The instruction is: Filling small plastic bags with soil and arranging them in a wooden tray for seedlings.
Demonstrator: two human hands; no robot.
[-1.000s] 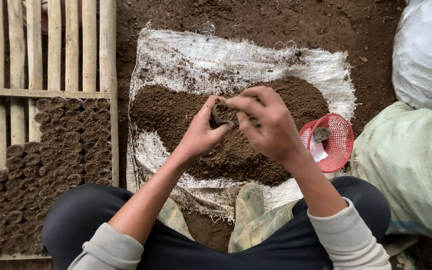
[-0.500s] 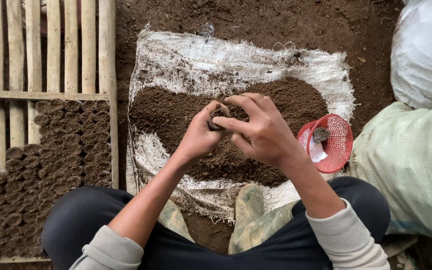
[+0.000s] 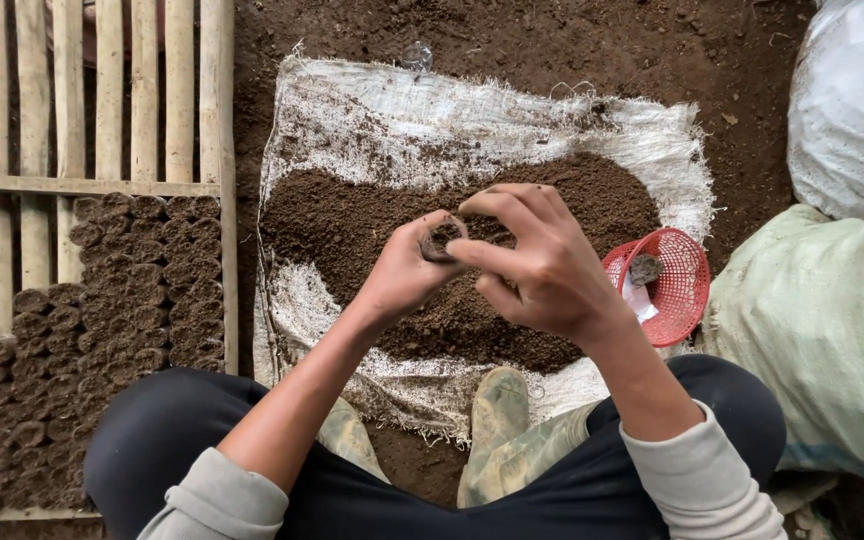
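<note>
Down over the middle of the soil heap (image 3: 512,270), the left hand (image 3: 407,275) is wrapped around a small soil-filled pot (image 3: 442,238), a short dark tube whose round open mouth faces up toward the camera, so its long axis runs roughly upright, tilted a little toward the right hand. The right hand (image 3: 542,265) comes in from the other side with its fingers (image 3: 502,203) arched and loosely spread; thumb and forefinger pinch at the rim of the pot, the remaining fingers curved above it. The heap lies on a white woven sack (image 3: 402,130) spread flat on the bare earth. Just right of the heap, touching the sack's edge, sits a red mesh basket (image 3: 677,300) with a dark lump and a scrap of white inside. To the left, a bamboo-slat frame (image 3: 102,100) holds packed rows of filled pots (image 3: 132,290), mouths up. Two muddy boots (image 3: 497,420) rest at the sack's near edge.
</note>
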